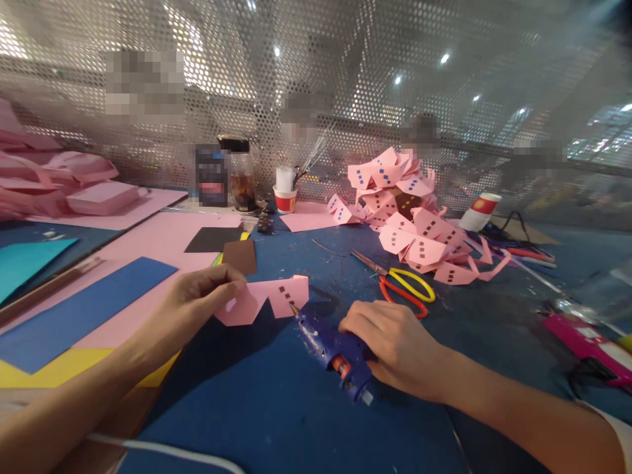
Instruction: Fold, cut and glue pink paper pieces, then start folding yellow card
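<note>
My left hand [210, 293] pinches the left end of a pink paper cutout [254, 303], held just above the blue table. Small dark squares run in a row on the cutout's right part, and a notch cuts into its lower edge. My right hand [395, 345] is wrapped round a blue glue gun [326, 342], its nozzle tip at the cutout by the dark squares. Whether the tip touches the paper I cannot tell. Behind my right hand lie scissors [395, 280] with a red and a yellow handle, blades apart.
A pile of folded pink cutouts [419, 243] stands at the back right. Coloured sheets, among them a blue strip [93, 306] and a brown piece [240, 255], lie at left. A jar [241, 174] and a paper cup [285, 199] stand by the perforated panel [326, 79]. A magenta tool [587, 345] lies right.
</note>
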A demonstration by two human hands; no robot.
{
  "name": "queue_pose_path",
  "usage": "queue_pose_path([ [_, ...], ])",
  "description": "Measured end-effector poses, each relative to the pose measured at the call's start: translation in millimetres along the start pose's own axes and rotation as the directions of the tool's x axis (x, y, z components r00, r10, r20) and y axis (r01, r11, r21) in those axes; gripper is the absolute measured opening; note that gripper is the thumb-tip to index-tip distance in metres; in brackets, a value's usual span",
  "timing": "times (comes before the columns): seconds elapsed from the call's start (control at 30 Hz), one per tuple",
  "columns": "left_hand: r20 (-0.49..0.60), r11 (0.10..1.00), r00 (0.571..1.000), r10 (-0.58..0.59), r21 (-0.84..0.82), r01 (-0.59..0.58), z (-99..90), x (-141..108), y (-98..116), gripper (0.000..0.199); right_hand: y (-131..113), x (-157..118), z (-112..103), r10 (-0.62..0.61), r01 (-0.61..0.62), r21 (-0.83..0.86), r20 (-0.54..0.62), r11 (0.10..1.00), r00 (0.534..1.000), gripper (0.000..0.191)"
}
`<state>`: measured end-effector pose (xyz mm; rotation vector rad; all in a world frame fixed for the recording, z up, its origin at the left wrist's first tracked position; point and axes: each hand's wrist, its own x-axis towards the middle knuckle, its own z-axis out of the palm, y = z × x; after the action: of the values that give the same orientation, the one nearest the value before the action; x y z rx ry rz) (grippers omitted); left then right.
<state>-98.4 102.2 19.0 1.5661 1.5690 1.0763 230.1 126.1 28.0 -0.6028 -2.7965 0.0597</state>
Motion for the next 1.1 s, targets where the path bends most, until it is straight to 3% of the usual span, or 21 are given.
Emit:
queue_pose_path([
  [0.27,-0.004,1.0,1.0,0.012,-0.003,-0.012,-1.2,2,-5,0.034,2,1,2,-0.02,0.02,0.018,-0.031,1.0,0.999,0.017],
  [0.67,0.001,1.0,1.0,0.012,-0.008,-0.012,-1.5,2,-11,0.032,1,1,0,0.012,-0.012,0.006,-0.015,1.0,1.0,0.027],
  [1.1,-0.008,1.0,1.0,0.0,-0.008,0.0,-0.3,2,-4,0.033,-1,1,1,0.001,-0.001,0.019,-0.022,1.0,1.0,0.023],
])
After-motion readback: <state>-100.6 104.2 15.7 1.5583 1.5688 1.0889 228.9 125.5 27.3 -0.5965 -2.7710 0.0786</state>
